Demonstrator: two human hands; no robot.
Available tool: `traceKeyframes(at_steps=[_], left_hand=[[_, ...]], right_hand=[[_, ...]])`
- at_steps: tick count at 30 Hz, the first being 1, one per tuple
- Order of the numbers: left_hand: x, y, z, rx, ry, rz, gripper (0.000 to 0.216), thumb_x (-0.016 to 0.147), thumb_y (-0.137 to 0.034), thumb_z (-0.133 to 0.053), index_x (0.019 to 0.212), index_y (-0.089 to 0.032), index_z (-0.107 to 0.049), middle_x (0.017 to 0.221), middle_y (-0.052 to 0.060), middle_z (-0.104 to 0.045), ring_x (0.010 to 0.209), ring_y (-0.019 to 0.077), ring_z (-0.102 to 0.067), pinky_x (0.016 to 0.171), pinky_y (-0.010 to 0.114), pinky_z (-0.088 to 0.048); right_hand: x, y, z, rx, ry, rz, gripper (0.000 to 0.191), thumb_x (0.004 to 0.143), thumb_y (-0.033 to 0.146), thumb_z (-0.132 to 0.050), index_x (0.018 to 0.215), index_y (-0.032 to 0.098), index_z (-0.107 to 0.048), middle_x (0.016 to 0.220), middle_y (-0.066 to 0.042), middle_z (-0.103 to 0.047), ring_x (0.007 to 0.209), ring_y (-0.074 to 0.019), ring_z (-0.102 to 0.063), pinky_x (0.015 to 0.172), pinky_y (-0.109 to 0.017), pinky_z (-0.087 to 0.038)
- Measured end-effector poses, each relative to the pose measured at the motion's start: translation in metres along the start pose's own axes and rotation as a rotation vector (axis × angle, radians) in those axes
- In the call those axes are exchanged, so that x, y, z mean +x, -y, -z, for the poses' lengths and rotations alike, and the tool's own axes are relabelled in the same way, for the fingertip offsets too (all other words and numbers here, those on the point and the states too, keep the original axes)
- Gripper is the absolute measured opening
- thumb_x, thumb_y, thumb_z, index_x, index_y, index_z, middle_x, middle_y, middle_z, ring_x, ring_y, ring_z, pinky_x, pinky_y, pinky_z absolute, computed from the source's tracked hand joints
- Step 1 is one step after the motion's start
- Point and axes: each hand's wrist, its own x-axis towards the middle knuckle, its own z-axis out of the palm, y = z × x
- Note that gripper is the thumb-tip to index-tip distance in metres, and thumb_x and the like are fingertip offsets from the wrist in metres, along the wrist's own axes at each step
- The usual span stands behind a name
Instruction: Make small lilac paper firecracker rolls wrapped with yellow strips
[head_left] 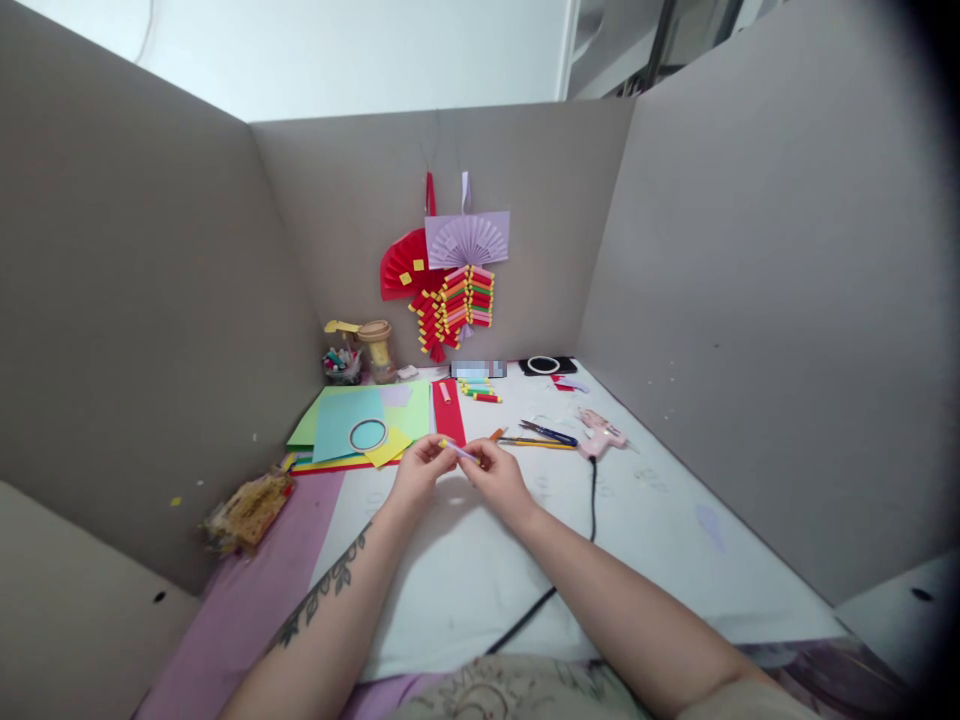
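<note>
Between my two hands is a thin purple paper roll (462, 453) with yellow ends, held above the white cloth. My left hand (421, 467) is closed on its left end, fingertips pinching it. My right hand (496, 478) pinches the other end, so part of that end is covered. Just beyond my hands lies a red paper strip (448, 415) with a small pink roll (445, 393) on it. Several finished-looking rolls with yellow ends (481, 396) lie in a row to its right.
Coloured paper sheets (341, 405) and a tape roll (368, 435) lie at left. Scissors (551, 433) and a pink glue gun (600, 433) lie at right, its black cable (593, 510) running toward me. Paper fan decorations (468, 240) hang on the grey back panel (337, 200).
</note>
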Motion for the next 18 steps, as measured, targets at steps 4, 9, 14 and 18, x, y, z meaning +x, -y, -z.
traceKeyframes(at_steps=[4, 9, 14, 18], left_hand=[[0.0010, -0.0014, 0.0022, 0.036, 0.050, -0.004, 0.032, 0.063, -0.038, -0.074, 0.083, -0.016, -0.062, 0.075, 0.001, -0.059, 0.068, 0.0112, -0.055, 0.064, 0.022, -0.045], [0.0025, -0.0035, 0.0017, -0.096, -0.008, 0.035, 0.029, 0.065, -0.038, -0.073, 0.080, -0.016, -0.060, 0.075, -0.001, -0.058, 0.070, 0.0098, -0.055, 0.064, 0.021, -0.045], [0.0022, -0.0059, -0.0011, -0.193, -0.096, 0.087, 0.032, 0.060, -0.038, -0.076, 0.076, -0.015, -0.060, 0.072, -0.002, -0.058, 0.065, 0.0073, -0.054, 0.065, 0.019, -0.046], [0.0010, -0.0053, -0.0029, -0.247, -0.109, 0.134, 0.032, 0.060, -0.037, -0.078, 0.075, -0.014, -0.062, 0.072, -0.002, -0.059, 0.064, 0.0058, -0.053, 0.062, 0.017, -0.046]], right_hand=[[0.0001, -0.0039, -0.0034, 0.188, 0.100, -0.150, 0.018, 0.072, 0.037, -0.060, 0.077, 0.020, -0.056, 0.056, 0.004, -0.051, 0.046, -0.0105, -0.045, 0.045, -0.023, -0.036], [-0.0029, -0.0015, -0.0028, -0.033, 0.026, -0.029, 0.015, 0.073, 0.031, -0.060, 0.083, 0.020, -0.061, 0.068, 0.001, -0.059, 0.059, -0.0130, -0.052, 0.056, -0.025, -0.041], [-0.0048, 0.0001, -0.0012, -0.172, -0.019, 0.085, 0.014, 0.076, 0.028, -0.057, 0.086, 0.021, -0.062, 0.073, -0.001, -0.061, 0.064, -0.0150, -0.055, 0.061, -0.027, -0.044], [-0.0049, -0.0016, -0.0005, -0.225, -0.053, 0.161, 0.010, 0.077, 0.029, -0.056, 0.082, 0.022, -0.062, 0.072, -0.002, -0.060, 0.064, -0.0157, -0.054, 0.061, -0.028, -0.043]])
